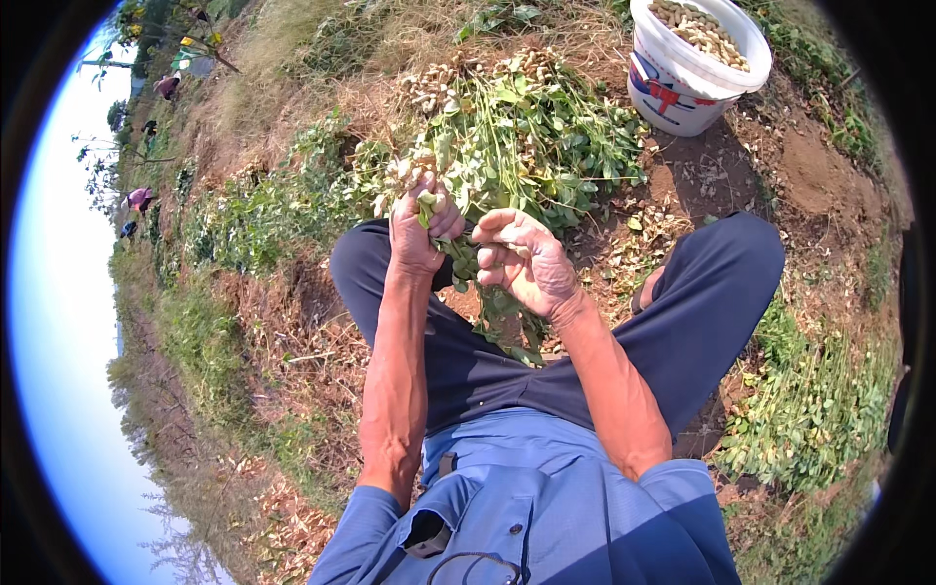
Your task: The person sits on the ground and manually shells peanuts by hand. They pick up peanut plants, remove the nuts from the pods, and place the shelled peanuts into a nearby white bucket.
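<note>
My left hand (426,228) is closed around the stems of a peanut plant. Its pod cluster (409,174) sticks out above the fist, and green leaves (462,257) hang below it between my knees. Just to the right, my right hand (525,259) is half curled with the palm turned partly up. Its fingertips come close to the leaves, and I see nothing in its palm. In front of both hands lies a heap of pulled peanut plants (526,139), with pods (431,88) bunched at its far end.
A white plastic bucket (680,110) holding peanuts (702,35) stands beyond my right knee. More cut plants (812,409) lie at the right. Dry leaf litter and bare soil (826,164) surround me. Several people (139,199) are far off at the left.
</note>
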### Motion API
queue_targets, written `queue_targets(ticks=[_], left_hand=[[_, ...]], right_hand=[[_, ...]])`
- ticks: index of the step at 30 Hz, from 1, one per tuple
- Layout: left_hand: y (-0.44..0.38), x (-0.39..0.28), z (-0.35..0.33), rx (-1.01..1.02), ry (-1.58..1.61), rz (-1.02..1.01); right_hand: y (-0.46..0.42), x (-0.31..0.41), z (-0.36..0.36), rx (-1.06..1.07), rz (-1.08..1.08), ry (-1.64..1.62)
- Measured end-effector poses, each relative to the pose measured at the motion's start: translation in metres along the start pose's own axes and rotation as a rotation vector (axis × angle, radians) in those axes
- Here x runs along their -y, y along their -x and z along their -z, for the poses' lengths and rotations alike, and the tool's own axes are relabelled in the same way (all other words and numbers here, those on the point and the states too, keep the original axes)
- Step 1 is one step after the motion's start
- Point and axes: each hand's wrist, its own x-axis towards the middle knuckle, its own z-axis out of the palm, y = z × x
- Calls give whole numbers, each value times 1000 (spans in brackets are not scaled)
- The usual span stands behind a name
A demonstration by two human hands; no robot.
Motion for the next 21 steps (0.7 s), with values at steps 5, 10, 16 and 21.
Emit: queue_targets(ticks=[5,10,16,21], left_hand=[[13,18,-18,-177,-124,77],[19,35,-33,-275,-332,48],[25,29,-31,-119,-357,58],[28,35,-35,-255,-355,-33]], right_hand=[[-4,0,3,-31,152,271],[-18,-12,8,-181,449,768],[-18,-6,18,-224,479,893],[-7,-4,-1,-125,471,981]])
